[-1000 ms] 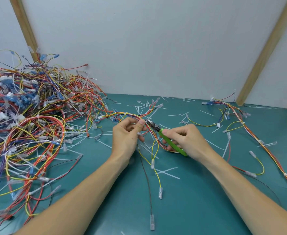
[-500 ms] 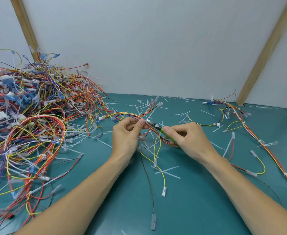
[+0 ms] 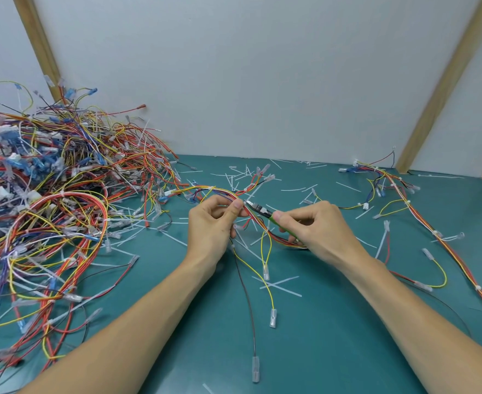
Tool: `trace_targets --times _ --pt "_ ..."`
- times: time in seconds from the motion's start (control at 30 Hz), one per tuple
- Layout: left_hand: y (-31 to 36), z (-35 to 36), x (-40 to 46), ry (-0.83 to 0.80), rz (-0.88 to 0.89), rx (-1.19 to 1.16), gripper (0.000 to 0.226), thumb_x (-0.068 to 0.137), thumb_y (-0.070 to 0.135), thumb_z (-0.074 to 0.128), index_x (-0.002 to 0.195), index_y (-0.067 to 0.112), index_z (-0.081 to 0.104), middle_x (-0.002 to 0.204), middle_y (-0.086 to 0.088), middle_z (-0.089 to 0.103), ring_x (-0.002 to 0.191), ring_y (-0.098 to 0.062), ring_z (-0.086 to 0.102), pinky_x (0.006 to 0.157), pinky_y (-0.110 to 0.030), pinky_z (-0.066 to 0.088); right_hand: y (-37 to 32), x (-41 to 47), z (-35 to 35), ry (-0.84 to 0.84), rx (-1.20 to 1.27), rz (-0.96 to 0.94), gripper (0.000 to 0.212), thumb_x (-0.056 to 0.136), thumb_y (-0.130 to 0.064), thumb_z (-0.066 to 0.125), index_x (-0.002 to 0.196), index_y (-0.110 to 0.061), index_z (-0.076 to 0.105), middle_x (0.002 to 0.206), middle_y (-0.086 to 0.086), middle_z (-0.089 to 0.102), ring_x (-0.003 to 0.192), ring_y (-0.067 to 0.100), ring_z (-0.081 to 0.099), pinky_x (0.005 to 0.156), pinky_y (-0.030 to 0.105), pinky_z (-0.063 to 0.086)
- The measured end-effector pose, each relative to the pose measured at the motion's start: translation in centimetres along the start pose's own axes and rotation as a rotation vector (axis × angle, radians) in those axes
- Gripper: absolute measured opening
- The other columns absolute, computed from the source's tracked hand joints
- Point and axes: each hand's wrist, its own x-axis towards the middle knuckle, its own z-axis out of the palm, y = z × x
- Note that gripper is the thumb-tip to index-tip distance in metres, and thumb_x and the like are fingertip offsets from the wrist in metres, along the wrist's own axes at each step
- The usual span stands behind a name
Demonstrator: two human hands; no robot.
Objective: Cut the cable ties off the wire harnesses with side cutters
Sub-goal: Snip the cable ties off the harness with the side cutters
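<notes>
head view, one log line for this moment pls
left hand pinches harness | right hand grips side cutters | tip at bundle

— Where, the side cutters (image 3: 258, 208)?
— Green-handled, dark tips aimed left at the red-yellow wire harness (image 3: 251, 216), just beside a white cable tie (image 3: 245, 203).
— And the harness?
— Lifted off the table mid-span, loose yellow and black leads trailing down.

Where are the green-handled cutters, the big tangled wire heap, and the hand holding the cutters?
Green-handled side cutters (image 3: 258, 208): head view, on the dark metal head.
Big tangled heap of coloured wires (image 3: 63, 177): head view, mid-heap.
Right hand (image 3: 316, 228): head view, back of hand.
</notes>
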Motion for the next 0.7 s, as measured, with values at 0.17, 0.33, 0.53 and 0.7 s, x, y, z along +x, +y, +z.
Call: trace_targets --times 0.17,0.33,0.53,0.7 --pt "-0.11 -0.01 0.01 -0.006 -0.002 -0.008 0.015 0.095 0.018 0.068 0.086 0.006 0.066 0.075 -0.003 0.077 0.058 -0.010 0.060 0.047 -0.017 0.045 -0.27 -0.23 0.18 0.020 -0.016 -0.003 0.031 0.078 -0.076 0.058 0.070 -0.053 0.077 0.073 0.022 0.067 0.058 0.030 0.055 0.067 0.047 0.056" --pt "-0.04 0.02 0.07 -0.002 0.009 -0.006 0.014 0.095 0.015 0.068 0.085 0.006 0.066 0.072 -0.002 0.076 0.059 -0.003 0.064 0.048 -0.015 0.045 -0.24 -0.30 0.49 0.068 -0.024 -0.020 0.027 0.078 -0.073 0.058 0.062 -0.057 0.072 0.065 0.024 0.056 0.057 0.017 0.037 0.059 0.033 0.040" --pt "-0.06 0.03 0.05 -0.005 0.010 -0.014 0.014 0.095 0.014 0.068 0.085 0.004 0.066 0.072 -0.002 0.076 0.059 -0.003 0.064 0.047 -0.015 0.045 -0.20 -0.31 0.56 0.088 -0.035 -0.028 0.027 0.082 -0.068 0.061 0.059 -0.058 0.069 0.064 0.026 0.053 0.057 0.018 0.035 0.060 0.032 0.036" --pt "-0.13 0.01 0.13 -0.005 0.010 -0.013 0.013 0.095 0.014 0.068 0.085 0.005 0.067 0.073 -0.003 0.076 0.062 -0.004 0.066 0.047 -0.015 0.045 -0.07 -0.24 0.57 0.094 -0.050 -0.037 0.032 0.088 -0.060 0.066 0.056 -0.057 0.068 0.063 0.025 0.051 0.057 0.018 0.032 0.059 0.032 0.034"
